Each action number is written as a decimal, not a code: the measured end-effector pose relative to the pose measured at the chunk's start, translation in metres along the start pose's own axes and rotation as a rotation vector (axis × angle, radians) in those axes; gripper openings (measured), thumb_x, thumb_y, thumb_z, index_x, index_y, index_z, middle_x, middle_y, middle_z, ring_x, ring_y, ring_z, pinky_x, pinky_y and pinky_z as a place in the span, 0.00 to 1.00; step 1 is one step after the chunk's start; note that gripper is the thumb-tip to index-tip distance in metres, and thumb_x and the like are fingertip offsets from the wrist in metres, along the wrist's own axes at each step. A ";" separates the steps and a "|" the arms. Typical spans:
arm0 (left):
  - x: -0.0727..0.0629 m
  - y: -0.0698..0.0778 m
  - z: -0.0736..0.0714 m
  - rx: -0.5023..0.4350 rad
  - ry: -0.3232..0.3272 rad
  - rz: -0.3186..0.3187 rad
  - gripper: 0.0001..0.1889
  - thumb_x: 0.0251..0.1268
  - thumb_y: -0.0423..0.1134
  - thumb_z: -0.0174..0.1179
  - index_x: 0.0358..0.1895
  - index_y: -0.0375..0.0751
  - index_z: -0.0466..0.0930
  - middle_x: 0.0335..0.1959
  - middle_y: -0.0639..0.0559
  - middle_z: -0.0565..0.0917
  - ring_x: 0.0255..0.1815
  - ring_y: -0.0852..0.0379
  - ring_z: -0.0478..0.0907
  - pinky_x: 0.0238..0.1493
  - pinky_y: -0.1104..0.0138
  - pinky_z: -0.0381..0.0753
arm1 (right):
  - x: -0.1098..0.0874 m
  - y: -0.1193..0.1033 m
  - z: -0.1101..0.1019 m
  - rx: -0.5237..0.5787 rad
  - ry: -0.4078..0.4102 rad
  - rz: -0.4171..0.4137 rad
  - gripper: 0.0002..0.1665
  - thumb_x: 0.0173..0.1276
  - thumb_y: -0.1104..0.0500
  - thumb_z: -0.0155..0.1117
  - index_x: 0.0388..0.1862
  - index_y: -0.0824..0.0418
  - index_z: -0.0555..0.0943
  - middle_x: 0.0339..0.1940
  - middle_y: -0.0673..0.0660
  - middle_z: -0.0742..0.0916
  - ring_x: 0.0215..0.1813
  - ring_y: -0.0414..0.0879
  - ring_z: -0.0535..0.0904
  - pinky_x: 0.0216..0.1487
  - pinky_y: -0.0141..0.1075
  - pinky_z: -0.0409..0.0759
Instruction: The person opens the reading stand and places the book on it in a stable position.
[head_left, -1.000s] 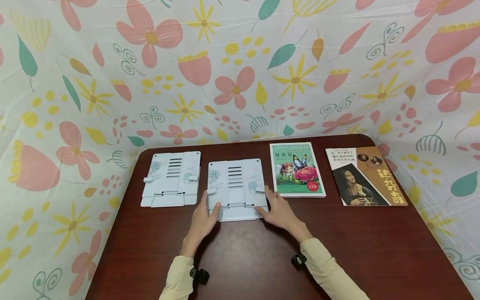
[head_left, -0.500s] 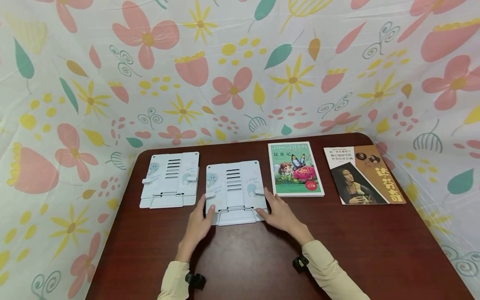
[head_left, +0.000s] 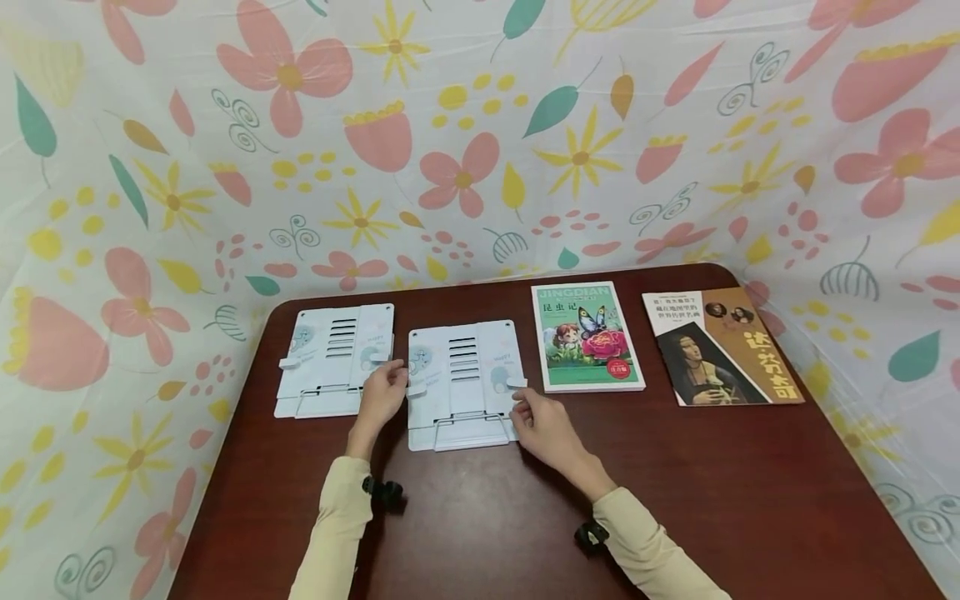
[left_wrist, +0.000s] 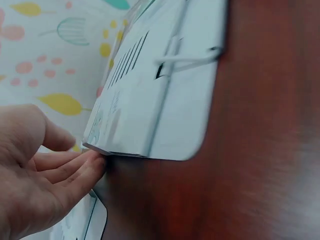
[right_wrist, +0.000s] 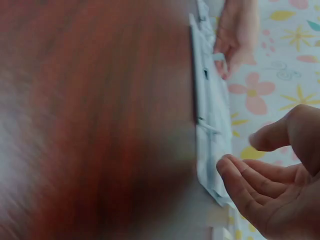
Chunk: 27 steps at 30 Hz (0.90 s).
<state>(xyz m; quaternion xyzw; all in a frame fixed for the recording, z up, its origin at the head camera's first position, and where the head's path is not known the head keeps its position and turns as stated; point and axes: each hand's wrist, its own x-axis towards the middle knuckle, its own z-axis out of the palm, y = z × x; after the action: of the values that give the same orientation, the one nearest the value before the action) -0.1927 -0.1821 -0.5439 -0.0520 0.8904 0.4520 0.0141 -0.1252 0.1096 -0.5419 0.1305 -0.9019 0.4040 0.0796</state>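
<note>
A pale bookstand [head_left: 435, 408] with printed pictures, slots and a wire rest lies folded flat in the middle of the table. My left hand [head_left: 381, 396] is at its left edge, in the gap beside a matching bookstand [head_left: 306, 375]. In the left wrist view the fingertips of my left hand [left_wrist: 47, 175] are at the corner of the bookstand [left_wrist: 187, 115], thumb apart. By the right edge is my right hand [head_left: 553, 427], loosely bent. The right wrist view shows my right hand [right_wrist: 272, 192] with thumb and fingers apart, close to the bookstand [right_wrist: 214, 145]; contact is unclear.
To the right lies a green book [head_left: 562, 367] with a butterfly and a flower on its cover. Farther right is a brown and white book [head_left: 750, 342] with a portrait. A flower-printed cloth [head_left: 465, 83] hangs behind the dark red table [head_left: 465, 525].
The middle bookstand came slightly nearer to me, then stayed. My left hand has moved up along its left edge. My right hand's fingers have drawn back from its surface.
</note>
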 end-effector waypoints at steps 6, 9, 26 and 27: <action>0.024 0.003 -0.003 0.056 -0.042 -0.039 0.18 0.77 0.36 0.51 0.62 0.32 0.79 0.51 0.37 0.84 0.48 0.45 0.82 0.46 0.59 0.83 | -0.002 -0.004 0.013 -0.008 -0.112 0.085 0.05 0.64 0.68 0.68 0.39 0.68 0.83 0.30 0.55 0.87 0.33 0.41 0.83 0.36 0.34 0.83; 0.030 0.006 -0.004 0.073 -0.053 -0.057 0.17 0.76 0.35 0.52 0.60 0.32 0.81 0.49 0.37 0.84 0.45 0.46 0.82 0.42 0.61 0.82 | 0.001 -0.007 0.016 -0.020 -0.147 0.121 0.04 0.65 0.66 0.68 0.38 0.67 0.83 0.30 0.54 0.86 0.33 0.41 0.82 0.37 0.35 0.83; 0.028 0.005 0.014 -0.002 -0.017 -0.130 0.14 0.70 0.39 0.62 0.51 0.33 0.85 0.45 0.39 0.85 0.42 0.50 0.83 0.39 0.66 0.80 | 0.005 -0.011 0.011 -0.152 -0.228 0.250 0.08 0.62 0.62 0.70 0.25 0.59 0.80 0.19 0.49 0.82 0.26 0.43 0.77 0.31 0.37 0.76; 0.029 0.004 0.015 -0.013 -0.013 -0.137 0.14 0.70 0.39 0.62 0.51 0.33 0.85 0.44 0.39 0.85 0.41 0.50 0.82 0.38 0.66 0.80 | 0.004 -0.011 0.010 -0.151 -0.233 0.244 0.09 0.61 0.63 0.70 0.24 0.59 0.79 0.19 0.49 0.81 0.26 0.43 0.76 0.30 0.37 0.75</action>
<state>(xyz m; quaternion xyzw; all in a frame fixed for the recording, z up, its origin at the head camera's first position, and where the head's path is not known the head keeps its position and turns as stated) -0.2222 -0.1701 -0.5511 -0.1103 0.8817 0.4559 0.0503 -0.1264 0.0946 -0.5395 0.0595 -0.9419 0.3240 -0.0656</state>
